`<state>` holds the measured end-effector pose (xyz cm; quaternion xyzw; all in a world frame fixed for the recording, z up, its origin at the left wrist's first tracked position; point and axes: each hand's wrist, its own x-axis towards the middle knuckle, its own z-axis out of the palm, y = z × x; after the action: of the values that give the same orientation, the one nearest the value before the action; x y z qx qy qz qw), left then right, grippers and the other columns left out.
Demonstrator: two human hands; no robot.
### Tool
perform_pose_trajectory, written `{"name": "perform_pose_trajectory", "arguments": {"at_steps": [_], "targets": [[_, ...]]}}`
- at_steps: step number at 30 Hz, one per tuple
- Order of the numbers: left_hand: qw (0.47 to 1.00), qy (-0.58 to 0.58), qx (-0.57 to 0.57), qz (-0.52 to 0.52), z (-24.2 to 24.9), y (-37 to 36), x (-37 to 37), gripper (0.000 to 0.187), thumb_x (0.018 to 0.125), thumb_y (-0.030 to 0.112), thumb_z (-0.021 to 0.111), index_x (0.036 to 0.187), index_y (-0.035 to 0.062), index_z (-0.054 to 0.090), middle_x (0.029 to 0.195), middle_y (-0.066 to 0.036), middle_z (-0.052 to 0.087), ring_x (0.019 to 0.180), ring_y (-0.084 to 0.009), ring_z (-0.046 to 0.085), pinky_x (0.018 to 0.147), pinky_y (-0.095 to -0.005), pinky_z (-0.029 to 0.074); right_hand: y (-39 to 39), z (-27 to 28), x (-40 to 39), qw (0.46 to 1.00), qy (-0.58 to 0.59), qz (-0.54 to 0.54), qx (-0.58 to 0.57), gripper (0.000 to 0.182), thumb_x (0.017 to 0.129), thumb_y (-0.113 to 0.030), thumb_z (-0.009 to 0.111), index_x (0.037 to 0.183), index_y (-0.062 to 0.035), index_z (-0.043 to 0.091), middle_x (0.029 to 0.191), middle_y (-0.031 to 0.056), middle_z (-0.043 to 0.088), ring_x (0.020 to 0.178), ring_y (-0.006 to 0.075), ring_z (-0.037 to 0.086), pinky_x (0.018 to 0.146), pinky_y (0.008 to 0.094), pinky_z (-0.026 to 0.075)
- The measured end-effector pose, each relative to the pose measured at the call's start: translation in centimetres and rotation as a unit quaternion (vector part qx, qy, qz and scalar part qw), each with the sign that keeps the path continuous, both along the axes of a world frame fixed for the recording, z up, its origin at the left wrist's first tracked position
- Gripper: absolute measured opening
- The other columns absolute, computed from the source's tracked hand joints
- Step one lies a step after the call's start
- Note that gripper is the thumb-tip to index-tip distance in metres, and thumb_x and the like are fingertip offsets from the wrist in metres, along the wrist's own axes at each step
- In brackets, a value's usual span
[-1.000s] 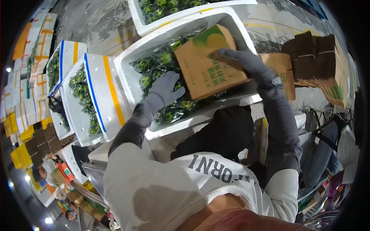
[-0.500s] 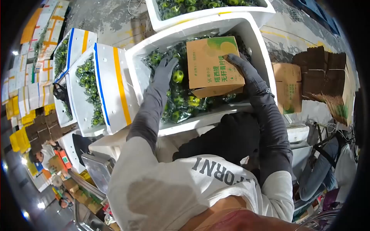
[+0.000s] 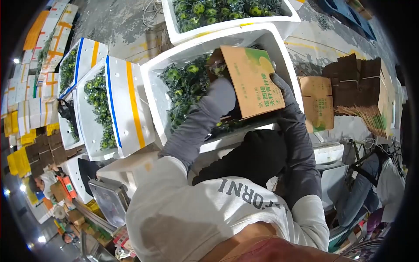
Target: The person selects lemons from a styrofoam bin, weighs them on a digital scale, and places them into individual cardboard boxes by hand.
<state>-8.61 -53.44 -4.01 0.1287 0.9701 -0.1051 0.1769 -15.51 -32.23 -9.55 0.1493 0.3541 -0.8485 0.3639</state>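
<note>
A printed cardboard box (image 3: 249,85) is tilted on its side over the large white foam crate (image 3: 152,105), its open side facing left. My right hand (image 3: 283,89), in a dark grey glove, grips its right edge with the fingertips on the printed face. My left hand (image 3: 223,89), in a grey glove, reaches into the open side; its fingers are hidden by the box. A clear-bagged green fruit (image 3: 217,67) shows at the opening just above this hand. Beneath and to the left, many bagged green limes (image 3: 176,85) fill the crate.
Another foam crate of bagged limes (image 3: 209,17) stands beyond. At the left are tilted crates (image 3: 131,105) with blue and orange tape. A brown carton (image 3: 315,105) and a strapped stack of flat cardboard (image 3: 355,87) lie at the right. People are in the background.
My left hand has moved from the limes to the right, into the box. The box has turned from lying face up to tilted, with its open side toward the left.
</note>
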Motion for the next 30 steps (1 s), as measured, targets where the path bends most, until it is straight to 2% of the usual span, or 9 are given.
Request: {"name": "perform_pose_trajectory", "arguments": {"at_steps": [3, 6, 10, 11, 13, 17, 21, 25, 30], "targets": [[0.781, 0.192, 0.579, 0.131, 6.8, -3.4, 0.4, 0.021, 0.085, 0.014, 0.055, 0.102, 0.0048, 0.063, 0.082, -0.011, 0.065, 0.071, -0.0269, 0.064, 0.066, -0.0361, 0.051, -0.5, 1.6, 0.7, 0.998, 0.028, -0.048, -0.008, 0.041, 0.091, -0.025, 0.055, 0.124, -0.0004, 0.05, 0.108, 0.0125, 0.063, 0.092, 0.0204, 0.065, 0.079, 0.0315, 0.054], [0.653, 0.275, 0.639, 0.3, 7.4, -7.4, 0.9, 0.014, 0.089, 0.012, 0.055, 0.096, 0.0011, 0.061, 0.078, -0.01, 0.061, 0.072, -0.018, 0.061, 0.063, -0.0282, 0.046, 0.6, 0.7, 0.8, 0.989, 0.083, -0.111, -0.041, 0.042, 0.091, -0.025, 0.055, 0.124, -0.0005, 0.05, 0.109, 0.0138, 0.063, 0.092, 0.0217, 0.065, 0.077, 0.0328, 0.055], [0.913, 0.239, 0.274, 0.186, -6.1, -11.7, -1.0, 0.052, 0.087, 0.044, 0.053, 0.117, 0.0012, 0.052, 0.101, -0.023, 0.062, 0.089, -0.0425, 0.059, 0.08, -0.0482, 0.046, 2.0, 1.6, 2.7, 0.963, 0.1, -0.14, -0.207, 0.042, 0.091, -0.032, 0.055, 0.121, -0.0015, 0.053, 0.106, 0.0157, 0.064, 0.085, 0.0244, 0.066, 0.074, 0.0361, 0.056], [0.928, -0.024, 0.278, 0.247, -3.2, -8.9, -1.7, 0.065, 0.083, 0.047, 0.056, 0.13, 0.0039, 0.043, 0.115, -0.025, 0.056, 0.101, -0.0434, 0.055, 0.091, -0.0469, 0.043, 2.3, 1.8, 3.6, 0.962, 0.102, -0.152, -0.204, 0.042, 0.091, -0.032, 0.055, 0.121, -0.0015, 0.053, 0.106, 0.0157, 0.064, 0.085, 0.0244, 0.066, 0.074, 0.0361, 0.056], [0.969, 0.146, 0.197, -0.015, -15.2, -9.2, -0.3, 0.073, 0.076, 0.051, 0.062, 0.131, 0.0061, 0.045, 0.129, -0.024, 0.046, 0.119, -0.0404, 0.043, 0.103, -0.0454, 0.034, 3.4, 1.5, 5.1, 0.958, 0.102, -0.184, -0.194, 0.043, 0.091, -0.032, 0.055, 0.121, -0.0015, 0.053, 0.106, 0.0157, 0.064, 0.085, 0.0245, 0.066, 0.074, 0.0362, 0.056], [0.698, 0.003, 0.654, 0.292, -19.4, -10.8, -2.8, 0.062, 0.063, 0.019, 0.08, 0.114, -0.0036, 0.053, 0.11, -0.021, 0.055, 0.098, -0.0312, 0.053, 0.092, -0.0386, 0.042, 7.0, 0.6, 8.3, 0.939, 0.096, -0.276, -0.181, 0.043, 0.091, -0.032, 0.055, 0.121, -0.0016, 0.053, 0.106, 0.0156, 0.064, 0.085, 0.0246, 0.066, 0.074, 0.0363, 0.056], [0.84, 0.07, 0.482, 0.24, -15.4, -12.1, -3.7, 0.046, 0.075, 0.023, 0.071, 0.108, -0.005, 0.056, 0.098, -0.009, 0.059, 0.087, -0.025, 0.054, 0.079, -0.0337, 0.044, 11.9, 0.2, 12.9, 0.902, 0.102, -0.38, -0.177, 0.043, 0.091, -0.033, 0.055, 0.121, -0.0016, 0.053, 0.106, 0.0155, 0.064, 0.085, 0.0248, 0.066, 0.074, 0.0365, 0.056], [0.559, 0.021, 0.736, 0.381, -12.3, -10.9, -2.8, 0.031, 0.089, 0.021, 0.051, 0.114, 0.0039, 0.056, 0.104, -0.005, 0.057, 0.099, -0.0229, 0.052, 0.084, -0.0295, 0.043, 15.8, -0.8, 18.6, 0.861, 0.101, -0.466, -0.174, 0.043, 0.091, -0.033, 0.055, 0.121, -0.0016, 0.053, 0.106, 0.0154, 0.064, 0.085, 0.0249, 0.066, 0.074, 0.0366, 0.056], [0.766, 0.249, 0.578, -0.131, -0.4, 0.4, -2.5, 0.028, 0.09, 0.012, 0.048, 0.115, 0.0003, 0.052, 0.116, -0.01, 0.047, 0.101, -0.0218, 0.051, 0.081, -0.0347, 0.048, 18.7, -2.0, 23.9, 0.812, 0.115, -0.542, -0.185, 0.044, 0.091, -0.034, 0.056, 0.121, -0.0017, 0.053, 0.106, 0.0153, 0.064, 0.084, 0.0251, 0.066, 0.074, 0.0368, 0.056]]}}
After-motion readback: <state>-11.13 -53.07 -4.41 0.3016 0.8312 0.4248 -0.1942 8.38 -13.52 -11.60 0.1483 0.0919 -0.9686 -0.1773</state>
